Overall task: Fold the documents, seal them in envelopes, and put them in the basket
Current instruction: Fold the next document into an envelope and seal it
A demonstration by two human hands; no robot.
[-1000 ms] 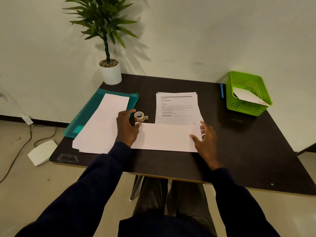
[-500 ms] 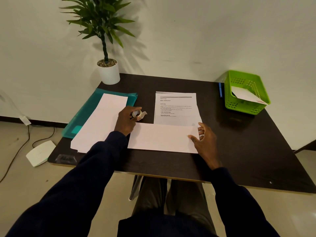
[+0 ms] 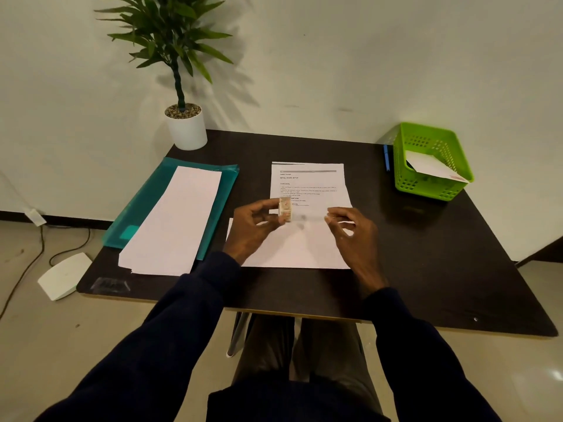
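My left hand (image 3: 254, 228) holds a small roll of clear tape (image 3: 285, 209) lifted above the table. A strip of tape (image 3: 307, 215) stretches from the roll to my right hand (image 3: 350, 231), which pinches its free end. Below both hands a white envelope (image 3: 300, 252) lies flat on the dark table (image 3: 426, 269). Behind it lies a printed document (image 3: 307, 181). The green basket (image 3: 432, 161) stands at the back right with one white envelope (image 3: 429, 166) inside.
A stack of white envelopes (image 3: 173, 226) rests on a teal folder (image 3: 152, 205) at the left. A potted plant (image 3: 182, 117) stands at the back left corner. A blue pen (image 3: 387, 158) lies beside the basket.
My left hand picked the tape roll off the table and lifted it over the envelope. My right hand left the envelope's edge and pulled out a strip of tape.
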